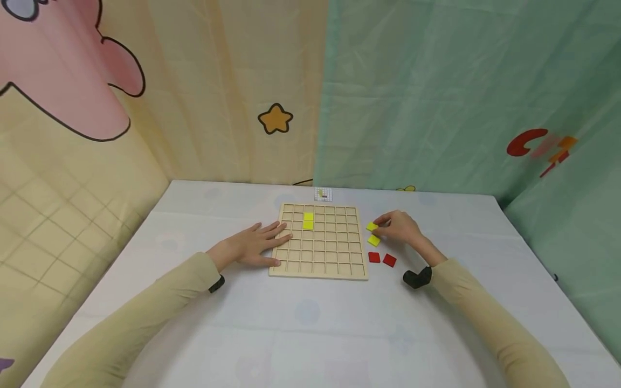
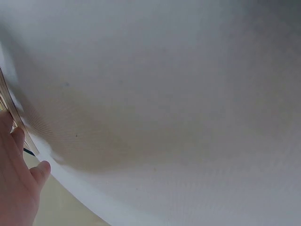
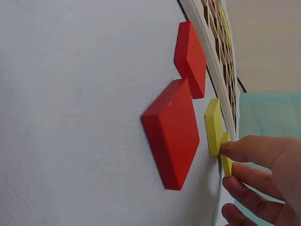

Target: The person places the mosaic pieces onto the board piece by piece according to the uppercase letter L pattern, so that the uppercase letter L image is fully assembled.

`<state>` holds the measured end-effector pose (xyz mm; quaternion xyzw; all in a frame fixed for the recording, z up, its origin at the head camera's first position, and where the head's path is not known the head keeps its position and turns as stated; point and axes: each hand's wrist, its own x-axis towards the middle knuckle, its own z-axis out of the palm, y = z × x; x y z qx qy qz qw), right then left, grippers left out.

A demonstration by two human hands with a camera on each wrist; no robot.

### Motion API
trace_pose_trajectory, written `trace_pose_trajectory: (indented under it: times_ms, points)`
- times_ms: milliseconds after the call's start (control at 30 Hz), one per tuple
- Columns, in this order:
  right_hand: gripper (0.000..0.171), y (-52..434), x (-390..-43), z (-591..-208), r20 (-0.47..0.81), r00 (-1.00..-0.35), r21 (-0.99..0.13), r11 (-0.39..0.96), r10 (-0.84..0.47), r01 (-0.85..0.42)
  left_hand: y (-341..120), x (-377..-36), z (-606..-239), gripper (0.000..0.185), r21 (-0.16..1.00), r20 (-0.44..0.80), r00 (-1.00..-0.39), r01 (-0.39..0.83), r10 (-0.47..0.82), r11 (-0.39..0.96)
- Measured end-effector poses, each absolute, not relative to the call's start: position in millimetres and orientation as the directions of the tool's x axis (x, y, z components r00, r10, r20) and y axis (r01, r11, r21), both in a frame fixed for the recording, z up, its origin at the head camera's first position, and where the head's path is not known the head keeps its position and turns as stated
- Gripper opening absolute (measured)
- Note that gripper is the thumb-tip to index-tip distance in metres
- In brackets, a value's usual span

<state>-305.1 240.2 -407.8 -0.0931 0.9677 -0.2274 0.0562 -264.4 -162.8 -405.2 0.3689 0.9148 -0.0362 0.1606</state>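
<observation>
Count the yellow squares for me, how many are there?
4: two yellow squares in the board, one in the right hand's grip, one on the table beside the board. The hand may hide more.

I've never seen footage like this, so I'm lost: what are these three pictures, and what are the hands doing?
No machine here: a person wears three cameras. The head view looks down at a table. The left hand rests flat on the edge of a wooden grid board, which holds two yellow tiles. The right hand pinches a loose yellow tile; its grip shows close up in the right wrist view. Another yellow tile and two red tiles lie beside the board. The left wrist view shows mostly tablecloth.
</observation>
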Motion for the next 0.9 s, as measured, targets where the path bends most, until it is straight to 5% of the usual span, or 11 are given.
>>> trace_pose_trajectory:
  times_ms: [900]
  points:
    - [0.036, 171, -298, -389, 0.156, -0.947, -0.454, 0.831, -0.282, -0.322, -165, -268, -409, 0.077, 0.073, -0.330, -0.676, 0.678, 0.659, 0.731]
